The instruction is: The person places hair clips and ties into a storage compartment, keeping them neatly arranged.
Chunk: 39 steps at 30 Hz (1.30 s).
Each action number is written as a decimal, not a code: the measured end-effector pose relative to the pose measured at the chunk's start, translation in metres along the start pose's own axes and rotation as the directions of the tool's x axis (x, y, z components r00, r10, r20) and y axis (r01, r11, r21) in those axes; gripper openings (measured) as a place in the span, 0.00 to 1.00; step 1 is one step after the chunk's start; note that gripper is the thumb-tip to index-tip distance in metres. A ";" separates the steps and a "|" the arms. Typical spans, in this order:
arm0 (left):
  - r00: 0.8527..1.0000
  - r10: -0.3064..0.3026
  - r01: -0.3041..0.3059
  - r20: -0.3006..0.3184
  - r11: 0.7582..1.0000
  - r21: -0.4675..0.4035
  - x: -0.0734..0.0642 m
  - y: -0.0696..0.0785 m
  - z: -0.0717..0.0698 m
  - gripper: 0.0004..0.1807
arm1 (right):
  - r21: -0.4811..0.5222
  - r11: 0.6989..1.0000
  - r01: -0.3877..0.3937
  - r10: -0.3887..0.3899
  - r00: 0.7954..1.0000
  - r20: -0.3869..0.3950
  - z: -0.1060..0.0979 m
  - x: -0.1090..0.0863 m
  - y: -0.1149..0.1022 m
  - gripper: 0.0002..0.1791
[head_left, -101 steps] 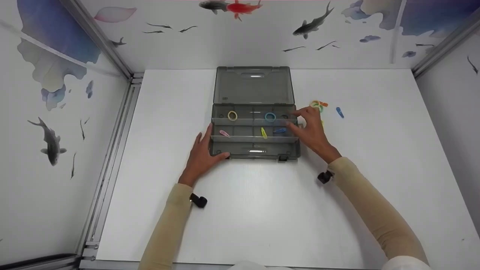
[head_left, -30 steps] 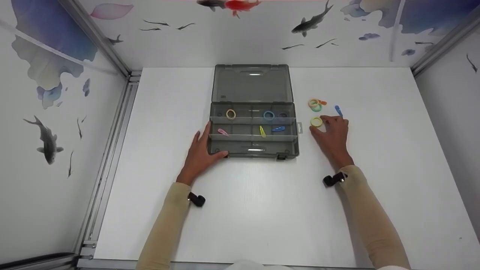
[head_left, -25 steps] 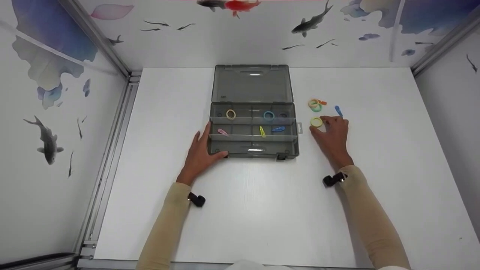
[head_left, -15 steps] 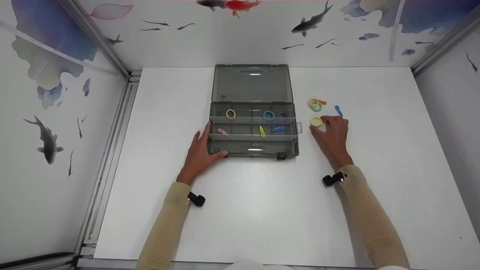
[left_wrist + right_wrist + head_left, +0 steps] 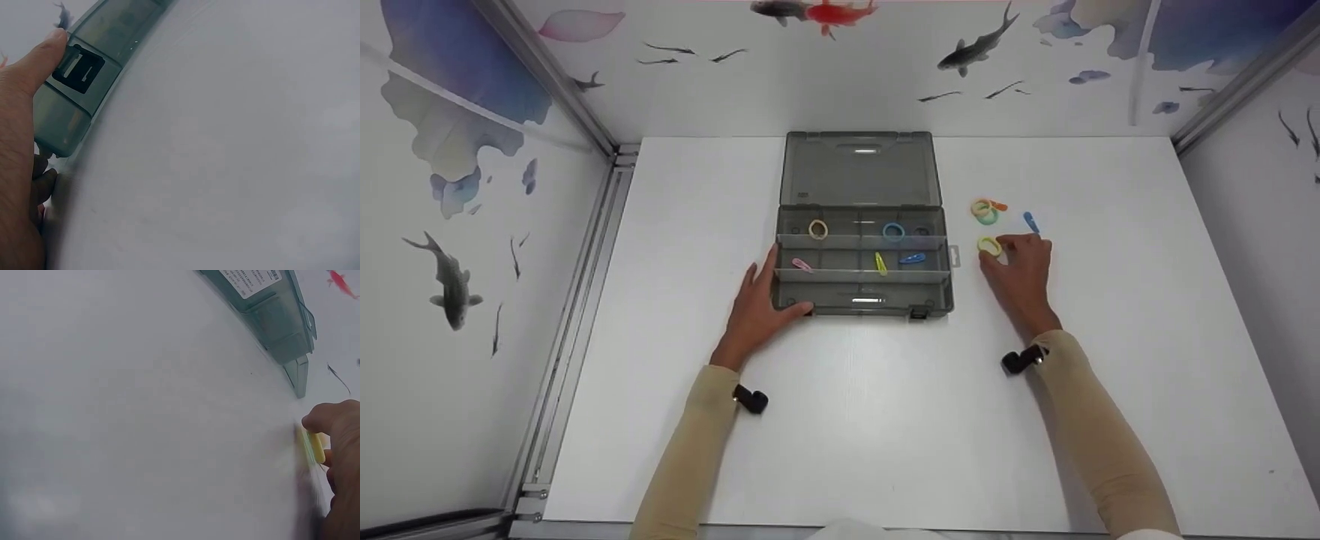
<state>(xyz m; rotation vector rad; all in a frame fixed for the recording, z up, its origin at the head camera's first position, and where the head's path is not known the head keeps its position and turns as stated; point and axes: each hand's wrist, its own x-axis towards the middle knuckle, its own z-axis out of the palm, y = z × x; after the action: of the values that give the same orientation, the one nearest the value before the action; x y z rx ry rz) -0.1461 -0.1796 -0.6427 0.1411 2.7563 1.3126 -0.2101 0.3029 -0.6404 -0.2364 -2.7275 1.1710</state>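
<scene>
A grey see-through compartment box (image 5: pixel 864 296) lies with its lid (image 5: pixel 861 176) open. My left hand (image 5: pixel 754 311) holds its front left corner, thumb along the front wall and fingers at the side. In the left wrist view the thumb is near the black latch (image 5: pixel 80 68). My right hand (image 5: pixel 1024 274) pinches a yellow hair tie (image 5: pixel 988 246) between thumb and finger, right of the box; it is tilted. In the box's back row are a beige hair tie (image 5: pixel 818 229) and a blue one; the middle row bears pink, yellow and blue snap hair clips (image 5: pixel 913 259).
Beyond the right hand lie an orange and a green hair tie (image 5: pixel 987 217), overlapping, with an orange clip (image 5: pixel 999 205) touching them. A blue hair clip (image 5: pixel 1030 222) lies just past the fingers. Printed walls enclose the white table (image 5: pixel 855 435) at back and sides.
My right hand has moved from the box's right side to the yellow hair tie on the table and grasped it. The tie has just tilted up. My left hand stays on the box.
</scene>
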 end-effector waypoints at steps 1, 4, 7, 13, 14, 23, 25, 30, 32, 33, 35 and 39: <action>1.000 -0.002 0.002 0.001 1.000 0.000 0.000 0.000 0.000 0.67 | 0.005 1.000 0.001 -0.001 1.000 0.004 0.000 0.000 -0.001 0.25; 1.000 -0.008 0.008 0.003 1.000 0.002 0.000 0.000 0.000 0.68 | 0.033 0.999 0.016 -0.016 1.000 0.008 -0.002 0.000 -0.003 0.24; 1.000 -0.012 0.012 0.006 1.000 0.003 0.000 0.000 0.000 0.68 | 0.060 0.997 0.054 -0.054 0.999 0.001 -0.004 0.001 -0.007 0.23; 1.000 -0.002 0.002 -0.007 1.000 -0.001 0.001 0.001 -0.001 0.67 | 0.126 0.980 0.156 -0.153 0.988 -0.031 -0.008 0.001 -0.020 0.20; 1.000 -0.001 0.001 -0.011 1.000 -0.002 0.001 0.001 -0.001 0.67 | 0.135 0.976 0.171 -0.169 0.985 -0.031 -0.008 0.001 -0.022 0.20; 1.000 -0.006 0.006 -0.014 1.000 -0.002 0.002 0.000 0.000 0.68 | 0.126 0.972 0.198 -0.202 0.979 0.016 -0.009 -0.007 -0.047 0.20; 1.000 -0.006 0.006 -0.013 1.000 -0.001 0.001 0.000 0.000 0.68 | 0.127 0.968 0.215 -0.220 0.975 0.024 -0.008 -0.009 -0.051 0.20; 1.000 -0.003 0.003 -0.007 1.000 0.007 0.002 -0.001 0.000 0.68 | 0.131 0.959 0.251 -0.258 0.965 0.041 -0.005 -0.013 -0.062 0.19; 1.000 0.001 -0.001 -0.006 1.000 0.009 0.002 -0.001 0.000 0.68 | 0.136 0.956 0.261 -0.269 0.962 0.049 -0.004 -0.015 -0.067 0.19; 1.000 0.004 -0.004 -0.006 1.000 0.011 0.002 -0.001 0.000 0.69 | 0.135 0.955 0.265 -0.274 0.960 0.053 -0.003 -0.016 -0.070 0.19; 1.000 0.009 -0.009 -0.009 1.000 0.009 0.002 -0.001 0.000 0.69 | 0.133 0.950 0.281 -0.291 0.955 0.062 -0.001 -0.018 -0.074 0.18; 1.000 0.011 -0.011 -0.008 1.000 0.008 0.002 -0.002 0.000 0.68 | 0.136 0.935 0.327 -0.339 0.937 0.077 0.003 -0.022 -0.081 0.18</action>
<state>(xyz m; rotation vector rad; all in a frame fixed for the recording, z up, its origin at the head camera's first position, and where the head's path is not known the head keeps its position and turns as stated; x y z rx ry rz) -0.1482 -0.1806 -0.6447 0.1523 2.7719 1.3076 -0.1954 0.2409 -0.5855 0.2994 -2.6228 1.2681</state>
